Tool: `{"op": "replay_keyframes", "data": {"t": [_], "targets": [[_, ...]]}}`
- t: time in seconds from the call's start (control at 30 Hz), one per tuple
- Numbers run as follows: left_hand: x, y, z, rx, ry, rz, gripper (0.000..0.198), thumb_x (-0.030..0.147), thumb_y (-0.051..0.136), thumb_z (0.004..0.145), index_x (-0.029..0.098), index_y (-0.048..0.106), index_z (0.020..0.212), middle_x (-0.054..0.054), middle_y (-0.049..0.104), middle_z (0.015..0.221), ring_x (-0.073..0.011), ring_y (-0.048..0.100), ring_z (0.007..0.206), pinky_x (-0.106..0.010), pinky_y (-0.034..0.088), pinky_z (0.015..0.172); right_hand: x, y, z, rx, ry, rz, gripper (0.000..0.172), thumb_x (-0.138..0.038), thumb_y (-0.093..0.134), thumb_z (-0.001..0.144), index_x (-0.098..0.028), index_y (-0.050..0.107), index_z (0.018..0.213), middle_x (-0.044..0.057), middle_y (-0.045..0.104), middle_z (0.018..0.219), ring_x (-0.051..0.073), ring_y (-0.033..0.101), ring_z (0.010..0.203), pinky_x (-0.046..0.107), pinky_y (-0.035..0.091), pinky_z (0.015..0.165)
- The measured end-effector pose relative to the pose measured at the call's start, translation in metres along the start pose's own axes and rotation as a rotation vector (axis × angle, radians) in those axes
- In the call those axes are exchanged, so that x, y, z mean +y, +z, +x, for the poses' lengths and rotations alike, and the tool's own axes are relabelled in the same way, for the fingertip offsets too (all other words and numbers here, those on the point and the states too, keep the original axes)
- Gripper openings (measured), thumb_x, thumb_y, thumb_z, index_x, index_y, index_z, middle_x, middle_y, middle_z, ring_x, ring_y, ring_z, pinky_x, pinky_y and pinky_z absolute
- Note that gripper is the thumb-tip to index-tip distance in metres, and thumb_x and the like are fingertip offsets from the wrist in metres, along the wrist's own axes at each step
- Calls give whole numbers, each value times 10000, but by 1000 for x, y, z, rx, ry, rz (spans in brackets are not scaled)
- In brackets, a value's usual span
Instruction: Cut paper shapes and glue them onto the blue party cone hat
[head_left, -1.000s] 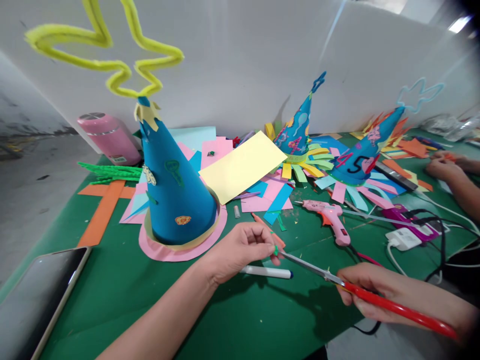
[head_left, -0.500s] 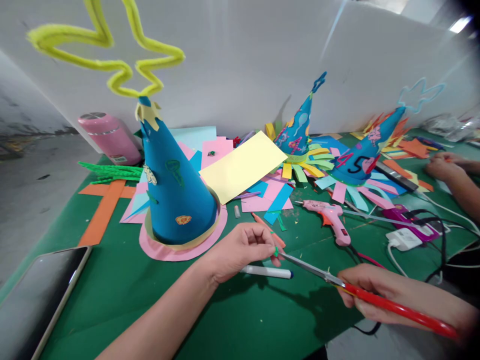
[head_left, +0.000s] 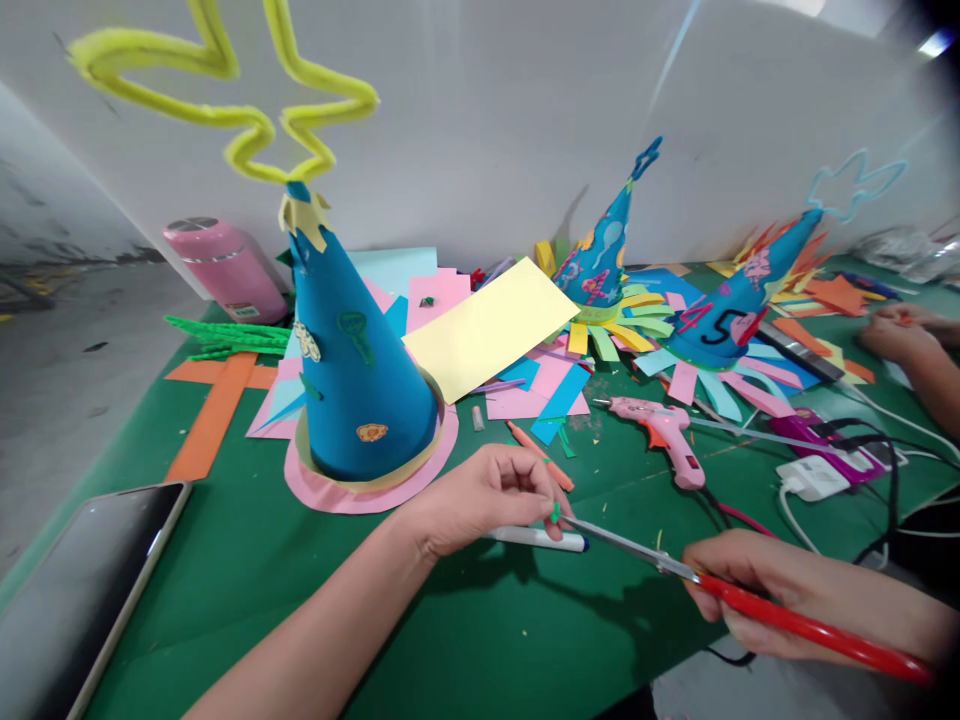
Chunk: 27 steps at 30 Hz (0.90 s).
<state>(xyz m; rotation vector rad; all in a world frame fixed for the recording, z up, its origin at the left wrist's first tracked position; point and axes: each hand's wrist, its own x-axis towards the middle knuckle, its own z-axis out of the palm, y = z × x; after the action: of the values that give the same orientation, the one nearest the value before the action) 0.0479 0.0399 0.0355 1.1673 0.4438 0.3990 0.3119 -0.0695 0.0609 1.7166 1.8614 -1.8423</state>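
Note:
My left hand (head_left: 504,497) is closed, pinching a tiny green scrap (head_left: 555,513) between thumb and fingertips. In my right hand (head_left: 780,590) are red-handled scissors (head_left: 637,543), their blades looking closed and the tip at the green scrap. Whether the tip touches the scrap is hard to tell. A white marker (head_left: 541,539) lies on the table just under my left hand, and an orange pen (head_left: 544,458) lies behind it. Left of that hand stands a blue paper cone hat (head_left: 367,380) with a pink brim, stickers and a yellow fuzzy wire star on top.
A pink glue gun (head_left: 664,435) lies right of centre, near a purple power strip (head_left: 825,450) with cables. Two more cone hats (head_left: 600,262) stand behind. A phone (head_left: 90,590) and pink bottle (head_left: 225,270) are at left. Another person's hands (head_left: 907,335) are far right.
The view has shifted slightly, so things sit a little to the right. Both hands keep nearly the same pose, with the scissor tip still at the green scrap.

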Motion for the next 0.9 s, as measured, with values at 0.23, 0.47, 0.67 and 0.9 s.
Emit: {"op": "replay_keyframes", "data": {"t": [0.23,0.47,0.67,0.9], "targets": [[0,-1,0,-25,-34,25,82,114,584,702,142,594,626,-63,660,777,-142,592,673,-270,441,660,-2,3,-1,-34,56,35,106,-177,489,761,-189,403,701,-63,319,610,76,301,540,185,226,451],[2,2,-1,-11,-64,23,85,88,565,669,134,588,600,-44,649,716,-123,583,630,-233,428,593,-6,4,-2,-33,96,45,129,-177,513,733,-194,391,695,-67,319,611,74,302,528,179,226,444],[4,4,0,16,-63,76,100,61,539,628,139,567,572,-42,651,721,-115,557,629,-205,397,531,-7,3,-4,34,94,-71,160,-262,548,741,-193,408,704,-46,367,673,96,355,591,182,279,480],[3,3,1,33,-52,97,112,51,520,624,138,566,571,-46,652,716,-113,550,633,-204,391,528,-6,5,-3,14,93,-54,81,-180,522,733,-191,441,727,-44,398,681,92,374,585,181,296,493]]}}
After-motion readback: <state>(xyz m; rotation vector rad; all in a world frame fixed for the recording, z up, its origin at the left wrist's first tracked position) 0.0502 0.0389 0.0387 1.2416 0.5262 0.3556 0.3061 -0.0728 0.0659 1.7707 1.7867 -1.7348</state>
